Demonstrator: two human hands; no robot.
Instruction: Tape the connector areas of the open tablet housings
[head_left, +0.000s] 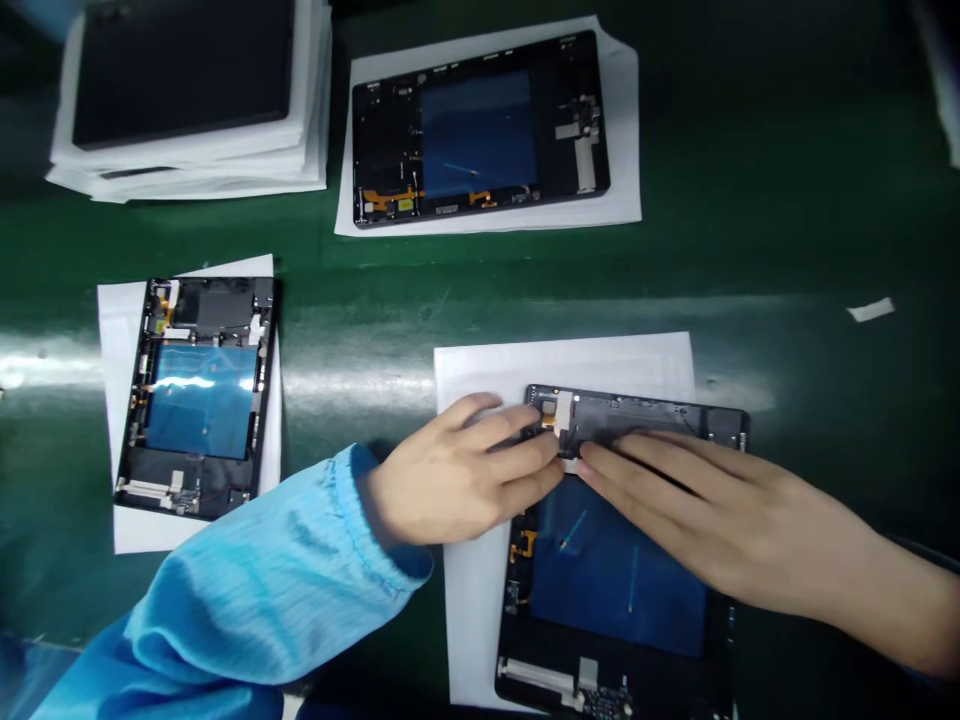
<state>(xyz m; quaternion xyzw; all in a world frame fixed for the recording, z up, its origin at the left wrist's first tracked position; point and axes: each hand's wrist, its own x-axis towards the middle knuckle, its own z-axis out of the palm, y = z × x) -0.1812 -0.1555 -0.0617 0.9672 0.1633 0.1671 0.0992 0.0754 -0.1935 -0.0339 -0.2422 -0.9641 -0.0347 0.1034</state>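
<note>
An opened tablet [615, 635] lies on a white sheet [472, 620] in front of me, its inside facing up with a large blue panel [622, 570]. My left hand [457, 475] reaches in from the left, fingers slightly bent and apart, tips at the tablet's upper left part beside a whitish tape strip [564, 412] and an orange flex cable. My right hand [697, 510] comes from the right, fingers stretched out low over the tablet, tips close to the left fingertips. A small white piece [571, 466] shows between the fingertips. Whatever lies under the fingers is hidden.
A second opened tablet [199, 400] lies on white sheets at the left. Another opened tablet [480, 130] rests on a sheet at the back. A stack of white sheets [315, 130] with a dark tablet [184, 70] on top stands back left. A white scrap [871, 310] lies on the green table [787, 230].
</note>
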